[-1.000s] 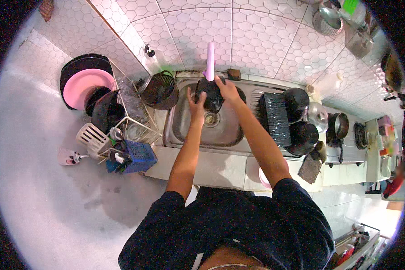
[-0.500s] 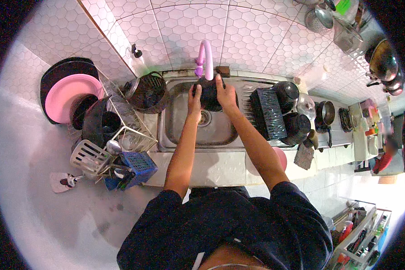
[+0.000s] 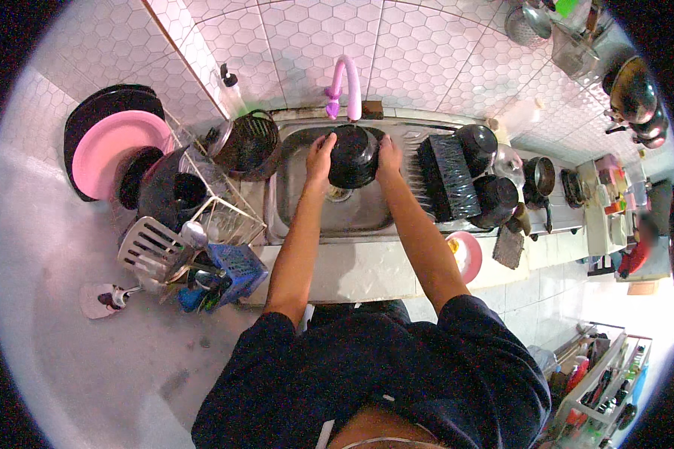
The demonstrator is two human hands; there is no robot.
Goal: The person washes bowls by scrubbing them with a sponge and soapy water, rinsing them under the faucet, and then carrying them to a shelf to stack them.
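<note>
Both my hands hold a round black bowl [image 3: 353, 156] over the metal sink [image 3: 292, 213], just below the spout of the pink faucet [image 3: 353, 93]. My left hand [image 3: 321, 159] grips its left side, and my right hand [image 3: 389, 157] its right side. Fingers on the far side are partly hidden by the bowl. Whether the bowl's inside or its base faces me is hard to tell. Part of the drain [image 3: 339, 194] shows beneath its near edge.
Right of the basin stand a black ribbed rack [image 3: 447, 178] and black bowls [image 3: 494, 200]. A pink bowl [image 3: 472, 257] sits on the front ledge. To the left are a dark basket [image 3: 249, 146], a dish rack [image 3: 236, 213] and a pink basin [image 3: 101, 161].
The bowl has been turned in my hands, and its round shape now shows more fully. My right hand has shifted outward from its top to its right side.
</note>
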